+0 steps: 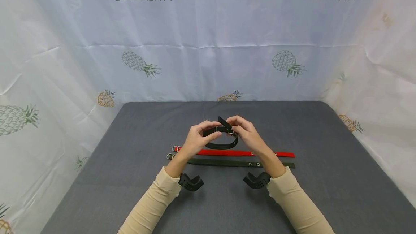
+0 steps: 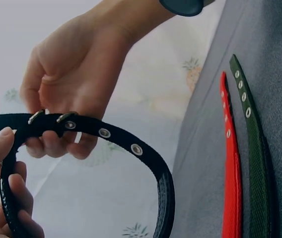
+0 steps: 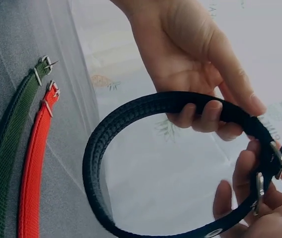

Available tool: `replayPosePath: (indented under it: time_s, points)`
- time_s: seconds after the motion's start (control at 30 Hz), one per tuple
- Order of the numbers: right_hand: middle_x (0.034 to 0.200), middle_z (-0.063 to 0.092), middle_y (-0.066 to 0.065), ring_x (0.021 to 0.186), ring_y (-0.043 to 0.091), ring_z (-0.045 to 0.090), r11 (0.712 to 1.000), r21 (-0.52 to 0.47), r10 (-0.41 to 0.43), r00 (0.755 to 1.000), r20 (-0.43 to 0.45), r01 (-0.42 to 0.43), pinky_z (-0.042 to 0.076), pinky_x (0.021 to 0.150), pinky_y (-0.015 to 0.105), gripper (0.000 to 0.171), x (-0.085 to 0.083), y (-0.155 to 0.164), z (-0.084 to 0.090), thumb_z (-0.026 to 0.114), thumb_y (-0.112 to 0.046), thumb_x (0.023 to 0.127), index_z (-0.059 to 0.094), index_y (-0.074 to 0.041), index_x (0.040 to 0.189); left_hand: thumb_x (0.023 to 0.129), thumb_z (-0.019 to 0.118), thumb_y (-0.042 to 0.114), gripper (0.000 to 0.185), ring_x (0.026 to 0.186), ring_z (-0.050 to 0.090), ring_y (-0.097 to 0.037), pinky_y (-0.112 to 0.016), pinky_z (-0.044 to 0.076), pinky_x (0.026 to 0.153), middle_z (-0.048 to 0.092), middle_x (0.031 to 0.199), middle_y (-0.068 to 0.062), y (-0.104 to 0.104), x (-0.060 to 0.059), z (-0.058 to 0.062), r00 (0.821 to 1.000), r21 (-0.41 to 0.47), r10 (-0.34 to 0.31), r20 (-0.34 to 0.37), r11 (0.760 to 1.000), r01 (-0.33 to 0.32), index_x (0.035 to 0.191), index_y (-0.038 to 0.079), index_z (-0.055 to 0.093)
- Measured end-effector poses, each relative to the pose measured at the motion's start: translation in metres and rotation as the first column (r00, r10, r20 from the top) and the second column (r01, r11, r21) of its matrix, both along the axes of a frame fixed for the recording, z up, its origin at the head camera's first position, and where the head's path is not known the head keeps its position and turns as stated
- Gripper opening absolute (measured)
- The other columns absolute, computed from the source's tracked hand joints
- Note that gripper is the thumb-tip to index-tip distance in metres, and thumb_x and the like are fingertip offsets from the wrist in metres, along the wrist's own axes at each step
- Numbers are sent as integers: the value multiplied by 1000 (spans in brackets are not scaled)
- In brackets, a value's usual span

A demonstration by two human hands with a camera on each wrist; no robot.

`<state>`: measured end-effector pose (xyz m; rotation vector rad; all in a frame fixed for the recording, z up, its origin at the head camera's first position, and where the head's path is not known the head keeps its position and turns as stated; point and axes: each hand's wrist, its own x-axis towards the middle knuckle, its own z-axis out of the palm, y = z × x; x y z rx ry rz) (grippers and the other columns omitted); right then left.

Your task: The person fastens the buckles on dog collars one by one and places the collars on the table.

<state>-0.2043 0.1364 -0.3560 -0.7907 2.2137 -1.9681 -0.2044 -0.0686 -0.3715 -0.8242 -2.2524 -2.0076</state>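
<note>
A black collar (image 1: 221,146) is bent into a loop above the table, between both hands. My left hand (image 1: 196,138) grips the band at the left of the loop, thumb on top and fingers curled around it. At the other side my right hand (image 1: 248,134) pinches the collar beside its metal buckle (image 3: 277,156) and ring. The strap's free tip (image 1: 223,121) sticks up past the buckle. Metal eyelets (image 2: 104,133) line the band in the left wrist view. Below the hands, a red collar (image 1: 227,152) and a green collar (image 1: 214,162) lie stretched out, side by side.
The collars lie on a grey cloth-covered table (image 1: 130,190). A pale curtain (image 1: 208,71) with pineapple prints stands around its back and sides. Black wrist mounts (image 1: 191,182) hang under both forearms.
</note>
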Motion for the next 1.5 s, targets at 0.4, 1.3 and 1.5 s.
replayPosePath:
  time_s: [0.4,1.3,1.5]
  points:
    - [99,55,-2,87,20,59,998,63,11,1000,2,-12,50,83,32,35,1,-3,6,40,-21,105,55,10,108,86,71,9,30,94,65,-2,-19,56,79,67,113,-18,3,-1,-2,995,-58,59,-78,996,-64,116,3,68]
    - [90,62,-16,79,7,56,1000,-9,2,995,-98,-3,50,74,24,21,2,-1,5,55,-7,96,54,9,82,81,75,12,25,93,64,-20,-22,56,79,70,101,-11,6,2,3,940,-132,116,-322,977,-166,104,4,73]
    - [89,60,-13,77,7,54,1000,8,20,991,-134,-20,46,68,31,21,2,-4,6,56,-4,95,52,9,79,81,75,10,27,92,64,-20,-23,56,78,70,101,-11,4,3,3,921,-144,109,-375,974,-174,107,4,72]
